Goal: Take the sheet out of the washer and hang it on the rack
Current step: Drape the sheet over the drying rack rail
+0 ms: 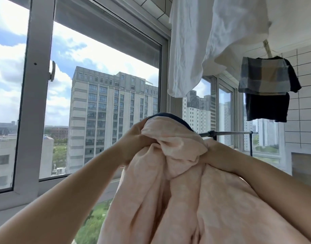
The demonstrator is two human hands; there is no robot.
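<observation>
A pale pink sheet (182,191) with a dark blue edge at its top hangs bunched in front of me at chest height. My left hand (133,138) grips the bunched top of the sheet from the left. My right hand (219,154) holds the cloth from the right, its fingers mostly buried in the folds. Behind the sheet, a metal rack bar (228,132) runs level to the right, on a dark upright post. The sheet's top sits at about the height of the bar. The washer is out of view.
A large window (105,95) with a white frame fills the left and middle. Overhead hangs a white cloth (204,41). Checked and dark garments (267,88) hang at the upper right, before a white tiled wall (302,103).
</observation>
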